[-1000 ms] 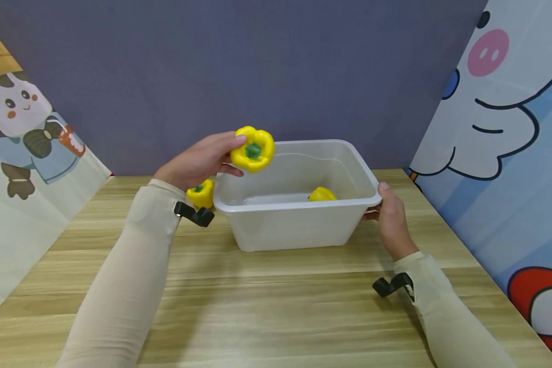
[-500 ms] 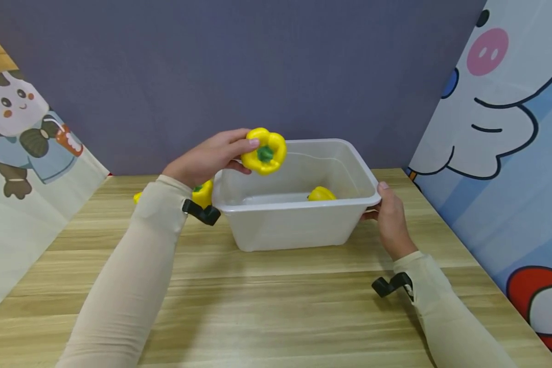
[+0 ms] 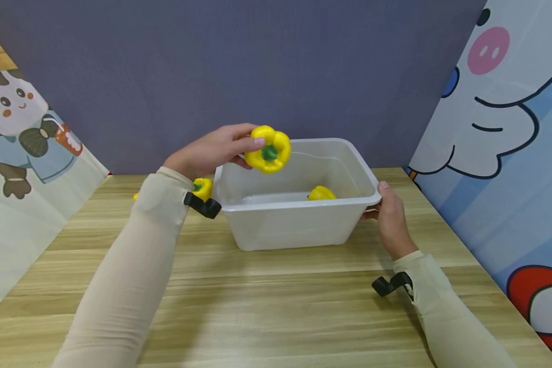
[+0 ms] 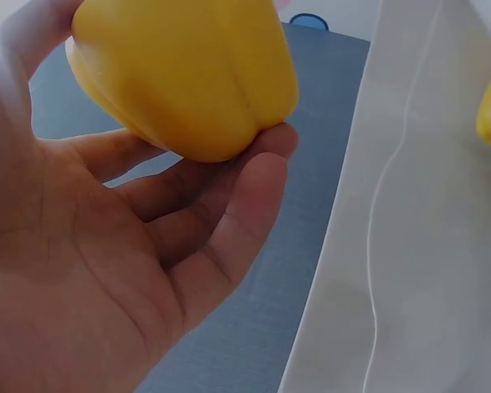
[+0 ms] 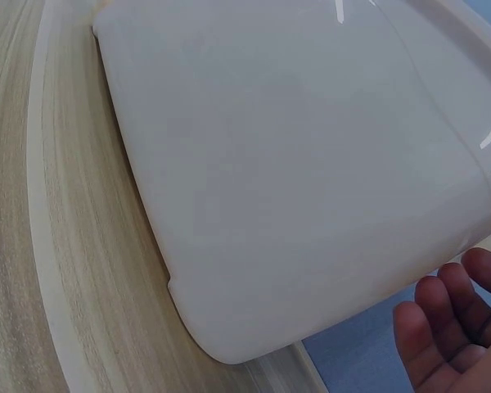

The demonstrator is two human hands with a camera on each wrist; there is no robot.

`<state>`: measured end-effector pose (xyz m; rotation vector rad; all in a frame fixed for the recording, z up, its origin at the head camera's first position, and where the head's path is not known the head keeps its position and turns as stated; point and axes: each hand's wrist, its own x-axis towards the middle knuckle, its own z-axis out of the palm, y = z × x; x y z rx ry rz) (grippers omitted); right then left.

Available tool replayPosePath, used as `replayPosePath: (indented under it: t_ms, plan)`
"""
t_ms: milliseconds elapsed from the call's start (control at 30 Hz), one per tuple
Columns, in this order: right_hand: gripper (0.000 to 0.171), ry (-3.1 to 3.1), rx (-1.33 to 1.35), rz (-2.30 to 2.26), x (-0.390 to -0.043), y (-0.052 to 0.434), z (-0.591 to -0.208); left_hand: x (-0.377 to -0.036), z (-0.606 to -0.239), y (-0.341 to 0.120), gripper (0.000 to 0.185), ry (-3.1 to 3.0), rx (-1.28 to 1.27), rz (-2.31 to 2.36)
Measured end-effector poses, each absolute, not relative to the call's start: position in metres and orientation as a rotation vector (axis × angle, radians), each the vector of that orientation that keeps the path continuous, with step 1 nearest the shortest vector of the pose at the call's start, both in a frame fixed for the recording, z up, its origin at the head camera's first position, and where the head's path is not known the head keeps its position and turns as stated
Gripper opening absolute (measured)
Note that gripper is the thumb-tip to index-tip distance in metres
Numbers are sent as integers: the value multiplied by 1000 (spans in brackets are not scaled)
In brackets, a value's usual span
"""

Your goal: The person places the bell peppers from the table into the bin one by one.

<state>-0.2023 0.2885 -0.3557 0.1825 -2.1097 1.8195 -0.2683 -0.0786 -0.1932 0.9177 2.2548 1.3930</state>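
Yellow pepper (image 3: 279, 149) moved right, pinched by the left hand (image 3: 214, 150) (partly curled).

1. White rectangular bin (image 3: 294, 225): open-topped, deep, tapering toward the base, upright on the table (image 3: 276, 306); gripped at the right-end rim by the right hand (image 3: 392, 220), thumb on top, fingers below.
2. Held bell pepper (image 3: 268, 149): glossy yellow, lobed, green stem toward the head camera; pinched in the left hand (image 3: 213, 148), thumb on the stem face, raised near the bin's left end.
3. Inside pepper (image 3: 322, 193): yellow, right of the bin's middle, partly hidden behind the front rim.
4. Outside pepper (image 3: 203, 188): yellow, green-stemmed, just left of the bin, partly covered by the left wrist.
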Motion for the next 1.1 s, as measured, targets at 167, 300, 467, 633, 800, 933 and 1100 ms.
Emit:
replayPosePath:
  t_ms: [167,300,467,633,800,933,1100]
  plan:
    - [65,-2092,180,1833,-202,288,-356,-270,-191,-76,42,2257,938,1379]
    - [64,-2077,176,1846,-202,287,-355,-272,-191,-75,45,2262,953,1351]
    - [63,-2071,166,1854,-202,286,-354,-277,-193,-72,42,2221,971,1357]
    - [63,-2066,168,1855,-203,285,-354,-282,-195,-70,41,2192,982,1408]
    - [64,-2075,180,1845,-204,287,-356,-287,-198,-65,41,2178,940,1458]
    - [64,-2081,175,1843,-203,288,-357,-290,-200,-61,41,2149,917,1485]
    - [63,-2065,159,1867,-203,287,-355,-293,-199,-56,42,2156,907,1471]
